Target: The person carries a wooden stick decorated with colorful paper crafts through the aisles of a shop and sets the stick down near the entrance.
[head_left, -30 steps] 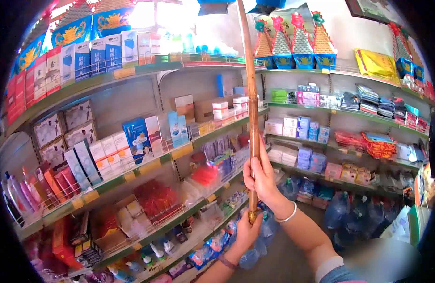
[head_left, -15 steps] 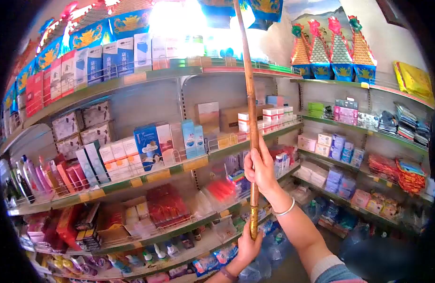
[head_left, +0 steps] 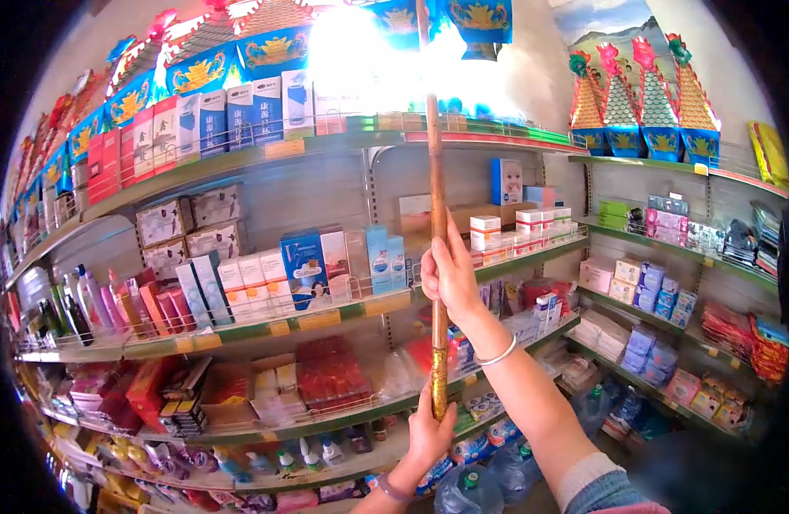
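Brown wooden pole (head_left: 436, 184) stands near-upright, ctr of frame, held in both hands by a person facing stocked shelves (head_left: 159, 347). R hand (head_left: 452, 278), silver bracelet (head_left: 497, 349) at the wrist, is wrapped round the shaft; L hand (head_left: 428, 435), w/ a dark band (head_left: 394, 488) on its wrist, grips the btm end, at the foot of a gold-coloured section (head_left: 439, 377). Pole's upper part runs thru bright glare to the top edge of frame; hard to tell whether it touches the blue gold-printed packs (head_left: 484, 21) up there. Bkgd: blue-and-white boxes (head_left: 266, 111) on the top L tier, white-and-orange cartons (head_left: 531, 227) a tier down, up and R of the R hand, plus pagoda-shaped packs (head_left: 643, 103) on the top R tier. Lg. clear jugs (head_left: 470, 493) sit low, R of the L hand.
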